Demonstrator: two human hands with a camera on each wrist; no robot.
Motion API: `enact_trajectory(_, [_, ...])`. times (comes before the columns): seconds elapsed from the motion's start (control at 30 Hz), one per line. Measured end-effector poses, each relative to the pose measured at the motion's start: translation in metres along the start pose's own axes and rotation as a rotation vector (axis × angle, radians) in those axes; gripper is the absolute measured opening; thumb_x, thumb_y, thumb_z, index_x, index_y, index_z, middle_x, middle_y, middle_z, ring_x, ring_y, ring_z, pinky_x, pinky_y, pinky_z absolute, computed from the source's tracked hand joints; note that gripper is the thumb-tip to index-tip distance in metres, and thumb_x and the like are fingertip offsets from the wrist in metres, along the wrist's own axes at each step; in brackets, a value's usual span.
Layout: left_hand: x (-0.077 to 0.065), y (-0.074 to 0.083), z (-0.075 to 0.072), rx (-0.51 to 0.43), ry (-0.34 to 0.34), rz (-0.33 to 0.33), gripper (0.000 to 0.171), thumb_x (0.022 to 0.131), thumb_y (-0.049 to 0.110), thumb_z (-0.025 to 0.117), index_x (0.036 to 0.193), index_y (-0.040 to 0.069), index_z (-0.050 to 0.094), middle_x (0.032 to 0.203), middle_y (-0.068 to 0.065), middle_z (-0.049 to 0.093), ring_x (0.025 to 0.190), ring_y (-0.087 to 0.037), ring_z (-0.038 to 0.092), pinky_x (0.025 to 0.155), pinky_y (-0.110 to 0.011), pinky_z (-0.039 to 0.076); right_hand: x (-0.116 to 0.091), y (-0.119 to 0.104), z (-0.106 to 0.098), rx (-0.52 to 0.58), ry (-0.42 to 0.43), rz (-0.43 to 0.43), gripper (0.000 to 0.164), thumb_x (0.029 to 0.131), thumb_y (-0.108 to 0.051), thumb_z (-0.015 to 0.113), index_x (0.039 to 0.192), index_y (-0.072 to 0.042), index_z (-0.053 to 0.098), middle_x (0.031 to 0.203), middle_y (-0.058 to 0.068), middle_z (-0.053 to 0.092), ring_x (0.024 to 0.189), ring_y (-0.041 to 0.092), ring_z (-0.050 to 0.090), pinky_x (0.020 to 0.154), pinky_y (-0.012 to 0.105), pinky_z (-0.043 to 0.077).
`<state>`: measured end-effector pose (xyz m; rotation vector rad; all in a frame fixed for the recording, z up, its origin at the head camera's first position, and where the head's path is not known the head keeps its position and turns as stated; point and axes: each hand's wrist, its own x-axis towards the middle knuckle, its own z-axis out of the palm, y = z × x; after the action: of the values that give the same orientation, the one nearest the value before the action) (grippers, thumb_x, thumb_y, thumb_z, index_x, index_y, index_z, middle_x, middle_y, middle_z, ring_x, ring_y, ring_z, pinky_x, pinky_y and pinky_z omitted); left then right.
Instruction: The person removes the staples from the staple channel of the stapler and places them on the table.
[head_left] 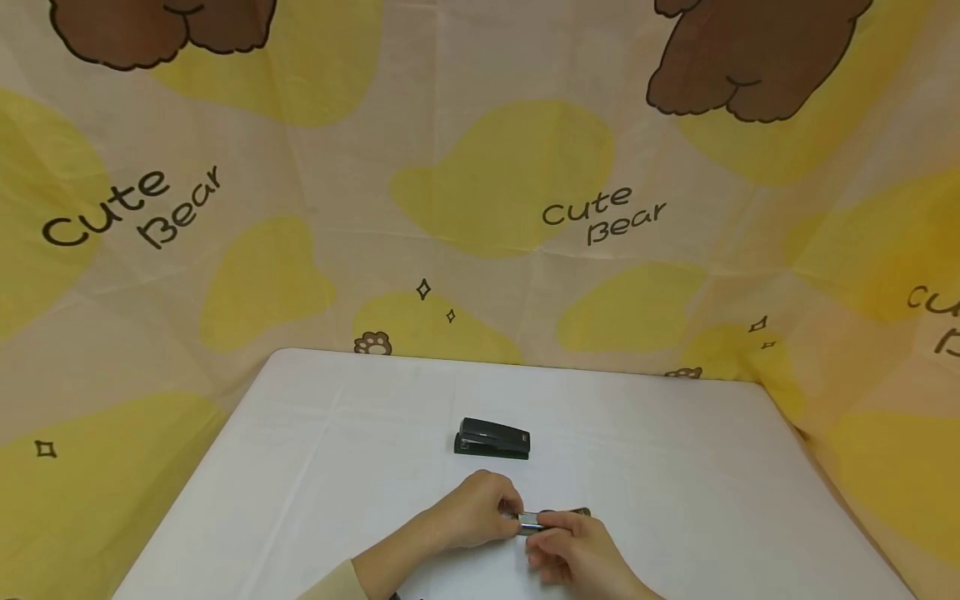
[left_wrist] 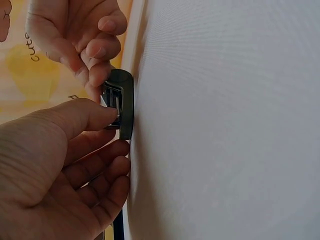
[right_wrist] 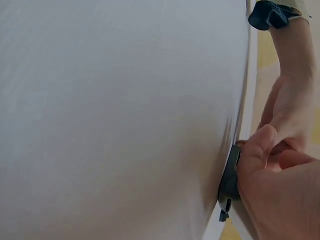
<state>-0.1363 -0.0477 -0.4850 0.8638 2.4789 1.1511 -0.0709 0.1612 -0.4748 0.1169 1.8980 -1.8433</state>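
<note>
Just in front of the body, both hands meet over a small stapler [head_left: 528,522] with silver metal and a dark, rounded body. My left hand [head_left: 474,510] pinches its left end; in the left wrist view the thumb lies on the metal part inside the dark body [left_wrist: 128,107]. From the other side my right hand [head_left: 573,554] grips it between thumb and fingers. The right wrist view shows its dark base [right_wrist: 230,175] against the tabletop, the rest covered by fingers. Farther back lies a black stapler [head_left: 492,439], apart from both hands.
A white-covered table [head_left: 360,450] spreads around the hands. Behind it and at its sides hangs a yellow and cream curtain [head_left: 480,183] printed with bears and lettering. A dark band [right_wrist: 270,15] is at the left sleeve's cuff.
</note>
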Motion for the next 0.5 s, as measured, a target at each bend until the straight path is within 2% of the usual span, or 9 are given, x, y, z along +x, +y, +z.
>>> enact_trajectory(0.1, [-0.001,0.000,0.000,0.001,0.006,-0.001,0.011,0.081,0.006,0.081,0.092,0.010,0.080,0.081,0.013,0.065,0.074,0.001,0.053,0.069,-0.019,0.048,0.003,0.001,0.004,-0.050,0.057,-0.006,0.051,0.096,-0.004,0.060,0.135,0.026,0.044,0.097,0.009,0.075,0.078,0.016,0.071,0.068,0.031,0.060])
enact_trajectory(0.27, [-0.001,0.002,-0.001,0.006,0.005,0.004,0.011,0.081,0.006,0.081,0.092,0.009,0.080,0.082,0.013,0.066,0.074,0.001,0.054,0.070,-0.019,0.049,0.005,0.001,0.010,-0.082,0.122,-0.020,0.040,0.101,-0.004,0.058,0.128,0.025,0.049,0.092,0.009,0.074,0.075,0.016,0.072,0.064,0.031,0.059])
enact_trajectory(0.5, [0.000,0.001,-0.001,0.039,0.008,0.028,0.012,0.081,0.005,0.080,0.093,0.009,0.081,0.081,0.013,0.066,0.074,0.001,0.054,0.070,-0.018,0.048,0.008,0.000,0.017,-0.083,0.201,-0.003,0.019,0.103,-0.001,0.058,0.114,0.014,0.060,0.083,0.007,0.072,0.063,0.013,0.069,0.055,0.026,0.056])
